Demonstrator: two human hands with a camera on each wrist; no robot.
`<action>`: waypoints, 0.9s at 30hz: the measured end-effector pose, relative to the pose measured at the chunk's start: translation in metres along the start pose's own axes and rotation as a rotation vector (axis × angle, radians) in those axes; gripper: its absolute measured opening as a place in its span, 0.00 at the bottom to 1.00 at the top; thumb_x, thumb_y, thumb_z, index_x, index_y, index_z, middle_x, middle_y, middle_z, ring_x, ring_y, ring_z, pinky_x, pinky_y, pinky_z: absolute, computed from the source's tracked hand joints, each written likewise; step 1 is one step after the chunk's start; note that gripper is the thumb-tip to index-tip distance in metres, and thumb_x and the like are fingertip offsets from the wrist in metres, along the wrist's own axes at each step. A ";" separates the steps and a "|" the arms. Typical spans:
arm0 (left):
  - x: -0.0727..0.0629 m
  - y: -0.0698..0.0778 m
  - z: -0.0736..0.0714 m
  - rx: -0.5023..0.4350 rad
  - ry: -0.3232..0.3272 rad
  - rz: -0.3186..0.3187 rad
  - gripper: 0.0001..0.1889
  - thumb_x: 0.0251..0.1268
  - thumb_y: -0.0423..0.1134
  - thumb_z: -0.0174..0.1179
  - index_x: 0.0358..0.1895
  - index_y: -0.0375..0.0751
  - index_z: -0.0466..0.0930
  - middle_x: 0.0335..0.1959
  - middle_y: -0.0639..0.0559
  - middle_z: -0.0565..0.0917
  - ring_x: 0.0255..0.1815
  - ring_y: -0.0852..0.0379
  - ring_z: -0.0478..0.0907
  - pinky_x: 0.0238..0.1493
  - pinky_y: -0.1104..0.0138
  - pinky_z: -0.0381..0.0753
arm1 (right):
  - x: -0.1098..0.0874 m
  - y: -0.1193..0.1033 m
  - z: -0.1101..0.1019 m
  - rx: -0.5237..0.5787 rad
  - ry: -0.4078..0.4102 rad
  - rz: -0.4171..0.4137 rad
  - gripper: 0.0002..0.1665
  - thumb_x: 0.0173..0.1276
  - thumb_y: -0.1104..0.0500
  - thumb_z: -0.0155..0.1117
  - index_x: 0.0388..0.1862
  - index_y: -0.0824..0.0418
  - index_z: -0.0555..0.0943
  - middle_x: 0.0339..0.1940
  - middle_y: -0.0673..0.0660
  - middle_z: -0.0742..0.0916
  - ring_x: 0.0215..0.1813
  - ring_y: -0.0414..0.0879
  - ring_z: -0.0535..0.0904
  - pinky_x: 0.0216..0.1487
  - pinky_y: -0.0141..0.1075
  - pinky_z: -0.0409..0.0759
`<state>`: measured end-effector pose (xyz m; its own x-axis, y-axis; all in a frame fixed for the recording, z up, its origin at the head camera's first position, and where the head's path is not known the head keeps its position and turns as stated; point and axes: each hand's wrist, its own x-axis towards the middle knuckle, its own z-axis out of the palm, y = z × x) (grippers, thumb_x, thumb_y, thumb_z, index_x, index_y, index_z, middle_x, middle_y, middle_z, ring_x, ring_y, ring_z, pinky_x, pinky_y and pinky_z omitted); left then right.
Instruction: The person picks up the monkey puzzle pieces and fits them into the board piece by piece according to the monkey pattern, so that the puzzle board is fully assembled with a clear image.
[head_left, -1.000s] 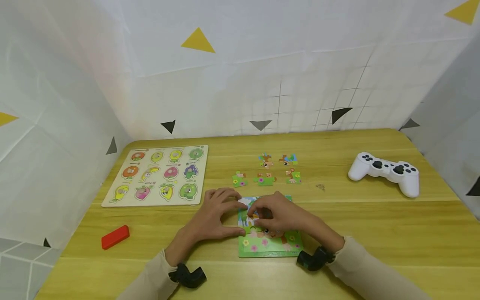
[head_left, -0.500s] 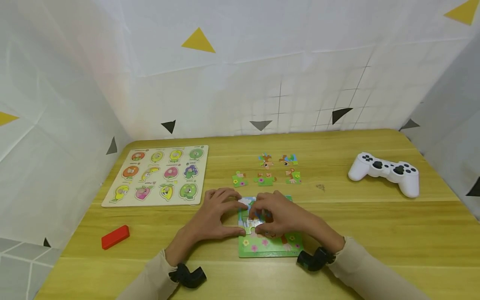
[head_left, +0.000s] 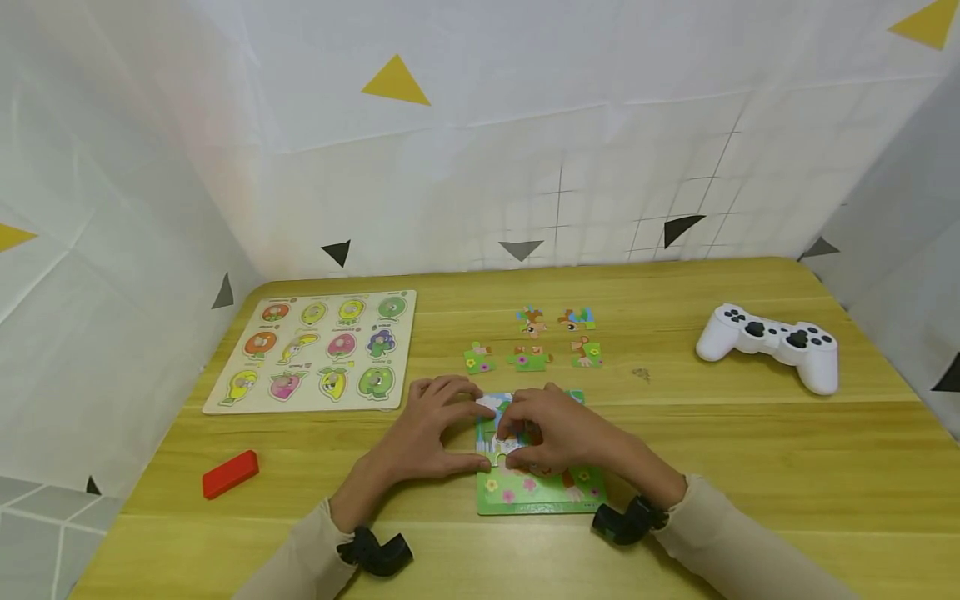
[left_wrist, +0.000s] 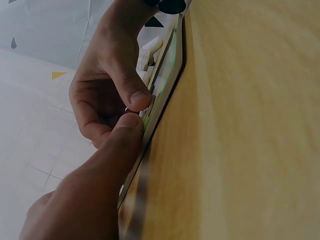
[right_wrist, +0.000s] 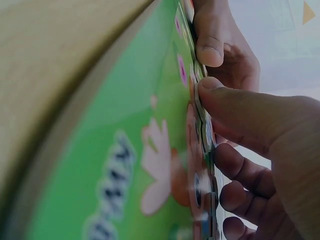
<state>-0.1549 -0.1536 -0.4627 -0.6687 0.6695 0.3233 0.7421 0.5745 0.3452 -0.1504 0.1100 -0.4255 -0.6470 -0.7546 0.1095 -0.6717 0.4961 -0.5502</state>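
A flat jigsaw board with a green, flowered border lies on the table in front of me. My left hand rests at its left side, fingers extended, with the thumb tip on the board's edge. Over the board's middle is my right hand, its thumb and curled fingers pinching a small white-and-green puzzle piece low against the board. In the right wrist view the thumb is right at the piece's edge, fingertips close by. The right hand hides part of the animal picture beneath it.
Several loose puzzle pieces lie in two rows behind the board. A wooden fruit puzzle is at the back left, a red block at the front left. On the right sits a white game controller. Pale cloth walls surround the table.
The right hand has lowered the piece from a tilted hold to lie close against the board, its fingers shifting slightly. The left hand has stayed in place.
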 end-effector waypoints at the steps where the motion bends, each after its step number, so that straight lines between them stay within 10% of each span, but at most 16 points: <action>1: 0.000 0.000 0.000 -0.002 0.000 0.000 0.31 0.55 0.73 0.65 0.59 0.64 0.83 0.64 0.57 0.76 0.72 0.56 0.66 0.65 0.48 0.57 | 0.000 0.000 0.000 0.001 -0.001 0.004 0.13 0.61 0.47 0.78 0.43 0.47 0.87 0.38 0.42 0.84 0.35 0.34 0.74 0.45 0.38 0.63; 27: 0.001 0.002 -0.001 0.007 -0.008 0.002 0.20 0.65 0.59 0.62 0.59 0.64 0.83 0.63 0.56 0.78 0.71 0.56 0.67 0.65 0.47 0.58 | 0.001 -0.006 -0.002 -0.052 -0.042 -0.016 0.18 0.64 0.49 0.76 0.53 0.45 0.89 0.38 0.42 0.83 0.31 0.35 0.71 0.45 0.38 0.59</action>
<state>-0.1541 -0.1526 -0.4608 -0.6671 0.6743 0.3168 0.7436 0.5765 0.3388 -0.1477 0.1075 -0.4199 -0.6213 -0.7792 0.0827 -0.7004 0.5048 -0.5046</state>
